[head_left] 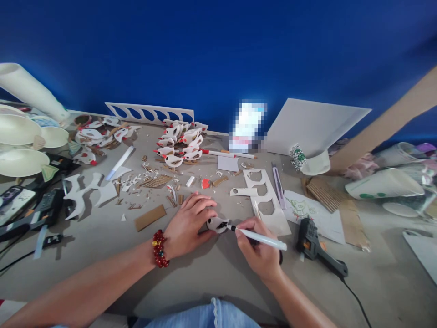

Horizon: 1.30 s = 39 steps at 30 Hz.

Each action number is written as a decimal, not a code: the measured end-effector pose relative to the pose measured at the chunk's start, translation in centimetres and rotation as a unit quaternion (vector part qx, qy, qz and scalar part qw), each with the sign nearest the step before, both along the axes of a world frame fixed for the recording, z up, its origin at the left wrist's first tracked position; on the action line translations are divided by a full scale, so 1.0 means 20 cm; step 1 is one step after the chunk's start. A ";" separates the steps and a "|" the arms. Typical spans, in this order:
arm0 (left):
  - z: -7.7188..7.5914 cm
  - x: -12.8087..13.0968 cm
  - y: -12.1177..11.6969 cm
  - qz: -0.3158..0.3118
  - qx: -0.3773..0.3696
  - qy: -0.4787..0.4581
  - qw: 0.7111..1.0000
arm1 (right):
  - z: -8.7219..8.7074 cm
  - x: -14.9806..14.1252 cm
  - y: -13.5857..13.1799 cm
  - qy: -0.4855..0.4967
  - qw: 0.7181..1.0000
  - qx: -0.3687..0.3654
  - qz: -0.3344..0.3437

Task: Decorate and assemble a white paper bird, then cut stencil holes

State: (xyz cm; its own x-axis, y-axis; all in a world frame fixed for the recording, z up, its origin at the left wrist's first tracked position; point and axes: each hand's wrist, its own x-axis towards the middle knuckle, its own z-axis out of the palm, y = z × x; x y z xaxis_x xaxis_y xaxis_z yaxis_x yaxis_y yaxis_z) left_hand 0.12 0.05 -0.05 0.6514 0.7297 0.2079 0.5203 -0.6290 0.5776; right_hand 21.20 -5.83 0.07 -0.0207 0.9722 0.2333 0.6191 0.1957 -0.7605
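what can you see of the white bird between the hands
The white bird looks like card, with a dark eye at one end and black markings toward the other. On or just above the table, its eye end is between the left hand's thumb and fingers. A pen in the right hand points at it.

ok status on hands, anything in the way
Left hand steadying small white bird cutout. Right hand gripping white marker, black tip at cutout's dark-marked end. Brown cardboard rectangle nearby, not blocking.
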 end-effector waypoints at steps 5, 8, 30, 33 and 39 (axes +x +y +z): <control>-0.01 0.00 0.00 0.002 0.000 0.002 1.000 | -0.01 0.01 -0.01 0.000 1.000 -0.003 -0.005; 0.00 0.00 0.00 0.000 -0.001 0.000 1.000 | -0.02 0.02 -0.01 0.040 0.997 -0.001 -0.061; 0.02 -0.02 -0.03 -0.003 0.071 -0.040 0.997 | 0.01 0.01 0.02 0.143 0.989 -0.036 0.020; 0.02 -0.02 -0.02 0.011 0.066 -0.054 0.996 | 0.02 0.01 0.01 0.145 0.989 -0.014 0.015; 0.06 -0.04 -0.02 0.028 -0.043 -0.123 0.991 | 0.08 -0.01 0.00 0.030 0.986 0.158 0.049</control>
